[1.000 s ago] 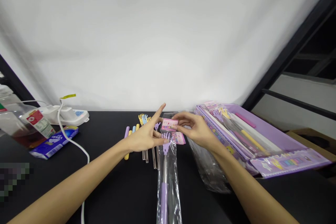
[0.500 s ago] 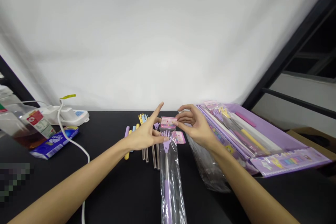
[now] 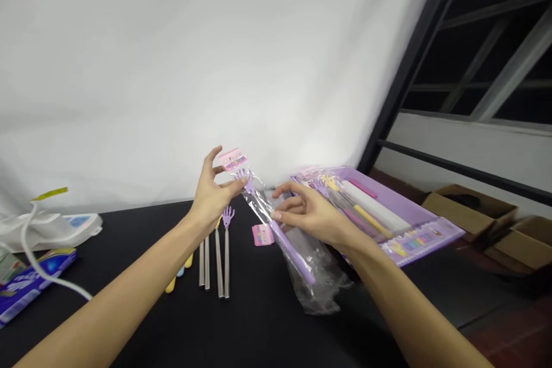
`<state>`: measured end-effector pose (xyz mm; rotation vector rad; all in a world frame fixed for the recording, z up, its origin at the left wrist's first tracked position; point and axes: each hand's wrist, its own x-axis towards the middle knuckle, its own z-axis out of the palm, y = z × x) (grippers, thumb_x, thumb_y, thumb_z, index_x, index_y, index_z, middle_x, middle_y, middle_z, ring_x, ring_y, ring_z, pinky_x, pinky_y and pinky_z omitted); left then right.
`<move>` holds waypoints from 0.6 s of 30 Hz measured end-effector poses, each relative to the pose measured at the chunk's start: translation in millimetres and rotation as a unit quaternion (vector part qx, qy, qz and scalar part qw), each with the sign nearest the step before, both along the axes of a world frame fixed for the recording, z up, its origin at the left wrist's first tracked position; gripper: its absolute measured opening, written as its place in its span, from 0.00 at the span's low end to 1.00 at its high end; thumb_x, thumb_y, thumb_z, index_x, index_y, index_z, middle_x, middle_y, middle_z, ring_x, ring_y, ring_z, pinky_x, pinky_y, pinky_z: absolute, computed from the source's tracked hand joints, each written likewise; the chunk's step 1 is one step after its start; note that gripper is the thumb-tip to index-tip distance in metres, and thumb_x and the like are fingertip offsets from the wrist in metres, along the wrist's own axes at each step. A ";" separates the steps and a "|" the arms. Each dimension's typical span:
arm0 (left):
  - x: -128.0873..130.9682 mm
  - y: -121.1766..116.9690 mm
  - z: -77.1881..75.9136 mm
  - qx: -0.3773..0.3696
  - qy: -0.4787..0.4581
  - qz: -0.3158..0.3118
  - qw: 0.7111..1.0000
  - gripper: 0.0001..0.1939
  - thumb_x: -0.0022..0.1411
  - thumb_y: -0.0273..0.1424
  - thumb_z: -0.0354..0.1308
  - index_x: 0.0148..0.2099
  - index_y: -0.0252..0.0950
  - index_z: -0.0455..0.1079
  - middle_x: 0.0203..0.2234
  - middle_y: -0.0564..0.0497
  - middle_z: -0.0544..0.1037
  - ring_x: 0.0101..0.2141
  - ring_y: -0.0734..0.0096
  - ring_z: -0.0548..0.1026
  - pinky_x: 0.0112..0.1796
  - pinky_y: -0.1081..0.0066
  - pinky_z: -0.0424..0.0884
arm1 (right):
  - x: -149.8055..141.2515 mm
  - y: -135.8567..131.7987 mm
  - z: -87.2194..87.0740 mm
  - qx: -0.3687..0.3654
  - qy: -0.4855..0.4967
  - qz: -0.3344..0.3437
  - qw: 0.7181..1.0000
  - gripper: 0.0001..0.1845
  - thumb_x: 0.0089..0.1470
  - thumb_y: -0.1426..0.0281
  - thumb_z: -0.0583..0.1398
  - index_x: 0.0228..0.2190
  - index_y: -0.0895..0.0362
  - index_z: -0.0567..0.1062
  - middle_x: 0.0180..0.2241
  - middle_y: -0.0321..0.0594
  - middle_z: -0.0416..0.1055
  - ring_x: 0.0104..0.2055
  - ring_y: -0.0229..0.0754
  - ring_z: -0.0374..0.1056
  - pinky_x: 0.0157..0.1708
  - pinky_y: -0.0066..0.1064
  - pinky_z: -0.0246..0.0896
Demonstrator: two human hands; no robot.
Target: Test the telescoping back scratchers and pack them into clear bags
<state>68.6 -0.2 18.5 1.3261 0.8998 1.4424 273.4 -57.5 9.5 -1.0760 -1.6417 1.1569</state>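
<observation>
A purple back scratcher [image 3: 294, 253] with a hand-shaped head lies inside a clear plastic sleeve topped by a pink header card [image 3: 233, 158]. It is held up at a slant over the black table. My left hand [image 3: 215, 190] is closed on the bagged scratcher just below its head, thumb in front. My right hand [image 3: 308, 213] pinches the sleeve at mid-shaft, where the metal meets the purple handle. Below my left hand lie several metal rods, one with a purple hand-shaped head [image 3: 228, 217]. A loose pink card [image 3: 263, 234] rests beside them.
At right stands a purple display box [image 3: 401, 201] holding several bagged scratchers. Crumpled clear plastic [image 3: 321, 287] lies before it. Yellow and blue handles [image 3: 171, 284] are left of the rods. A white power strip [image 3: 81, 227], its cable and a blue packet [image 3: 38, 282] sit far left.
Both hands have lifted the bagged scratcher off the table and tilted it toward the right. My right hand has moved from the header card down to the shaft. The view has turned right.
</observation>
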 end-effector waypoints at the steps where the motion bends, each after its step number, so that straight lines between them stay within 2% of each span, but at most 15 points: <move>1: 11.4 4.1 1.3 0.005 -0.010 0.003 1.000 0.47 0.49 0.27 0.71 0.67 0.48 0.53 0.57 0.41 0.65 0.39 0.64 0.80 0.46 0.58 0.78 | 8.1 -1.0 1.2 0.024 -0.020 -0.019 0.999 0.18 0.50 0.64 0.68 0.41 0.53 0.71 0.31 0.37 0.75 0.32 0.41 0.75 0.34 0.35 0.73; 5: 61.2 18.7 3.2 0.039 -0.011 -0.011 0.999 0.43 0.52 0.26 0.70 0.66 0.45 0.55 0.56 0.41 0.65 0.44 0.64 0.78 0.47 0.61 0.78 | 48.2 -0.6 6.9 0.085 -0.092 -0.068 0.990 0.14 0.48 0.66 0.68 0.38 0.54 0.76 0.36 0.39 0.77 0.38 0.44 0.75 0.39 0.36 0.70; 7: 84.7 24.4 2.6 0.034 0.011 -0.034 0.999 0.45 0.57 0.29 0.67 0.69 0.47 0.47 0.60 0.39 0.62 0.45 0.65 0.77 0.47 0.61 0.77 | 72.6 1.6 11.2 0.108 -0.129 -0.106 0.980 0.12 0.49 0.66 0.68 0.38 0.54 0.78 0.35 0.38 0.77 0.39 0.45 0.74 0.40 0.36 0.69; 10: 111.3 28.8 -2.2 0.005 0.093 -0.059 0.994 0.50 0.64 0.37 0.61 0.73 0.49 0.28 0.65 0.35 0.55 0.47 0.62 0.77 0.48 0.59 0.76 | 110.9 9.3 15.4 0.131 -0.198 -0.197 0.951 0.13 0.47 0.67 0.67 0.38 0.55 0.80 0.31 0.37 0.77 0.36 0.45 0.73 0.38 0.35 0.67; 11: 117.5 28.8 -5.2 0.005 0.138 -0.066 0.988 0.49 0.65 0.39 0.59 0.74 0.48 0.28 0.65 0.34 0.55 0.49 0.59 0.76 0.49 0.57 0.75 | 122.2 13.2 14.6 0.135 -0.218 -0.230 0.939 0.13 0.46 0.68 0.67 0.38 0.55 0.80 0.30 0.37 0.77 0.34 0.44 0.73 0.38 0.34 0.66; 12: 122.5 27.9 -8.9 0.016 0.189 -0.075 0.979 0.46 0.66 0.40 0.58 0.74 0.45 0.32 0.65 0.33 0.56 0.50 0.57 0.76 0.50 0.55 0.73 | 132.0 17.4 12.0 0.138 -0.234 -0.259 0.927 0.14 0.46 0.68 0.67 0.38 0.56 0.80 0.30 0.37 0.77 0.34 0.44 0.73 0.37 0.34 0.66; 15: 133.1 22.0 -23.1 0.115 0.342 -0.110 0.926 0.29 0.67 0.37 0.55 0.67 0.35 0.59 0.61 0.34 0.62 0.56 0.52 0.70 0.58 0.52 0.65 | 149.0 29.0 -5.2 0.139 -0.270 -0.319 0.898 0.14 0.45 0.72 0.66 0.38 0.56 0.81 0.30 0.39 0.79 0.32 0.44 0.74 0.35 0.33 0.67; 16: 135.9 19.5 -28.2 0.154 0.381 -0.116 0.904 0.25 0.67 0.36 0.54 0.64 0.34 0.64 0.60 0.35 0.63 0.59 0.51 0.67 0.60 0.52 0.62 | 150.8 31.4 -12.9 0.133 -0.285 -0.327 0.891 0.14 0.45 0.73 0.66 0.37 0.56 0.81 0.29 0.39 0.79 0.32 0.44 0.75 0.34 0.33 0.67; 18: 141.0 14.8 -37.5 0.212 0.437 -0.123 0.865 0.22 0.68 0.36 0.52 0.61 0.35 0.67 0.60 0.37 0.63 0.63 0.51 0.61 0.63 0.51 0.56 | 151.3 33.0 -27.0 0.119 -0.312 -0.333 0.882 0.12 0.44 0.73 0.66 0.35 0.56 0.82 0.29 0.41 0.80 0.32 0.46 0.76 0.36 0.35 0.69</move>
